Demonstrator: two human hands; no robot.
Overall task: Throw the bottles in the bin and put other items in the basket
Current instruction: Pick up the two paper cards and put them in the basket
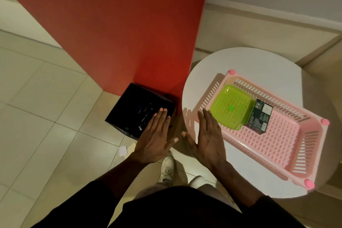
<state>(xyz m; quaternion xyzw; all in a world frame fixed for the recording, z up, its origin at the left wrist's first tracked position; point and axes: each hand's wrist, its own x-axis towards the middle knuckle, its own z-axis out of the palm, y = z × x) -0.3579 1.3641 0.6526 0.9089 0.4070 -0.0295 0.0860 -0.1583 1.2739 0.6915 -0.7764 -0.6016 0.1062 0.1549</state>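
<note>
Holding both hands out flat, we carry nothing: our left hand (154, 138) hovers over the near edge of the black bin (137, 110) on the floor, fingers straight and close together, and our right hand (208, 139) hovers over the near left rim of the white round table (259, 61), fingers straight and slightly spread. Dark, glinting shapes lie inside the bin; they may be the bottles, though we cannot tell for sure. The pink basket (288, 146) sits on the table just to the right of our right hand, its long axis running from far left to near right. A green lidded container (230, 106) and a dark box (260, 116) lie in its far end, touching. We see no loose item on the table, so we judge the sorting finished. Any further reach falls to the right hand, which is nearer the basket.
</note>
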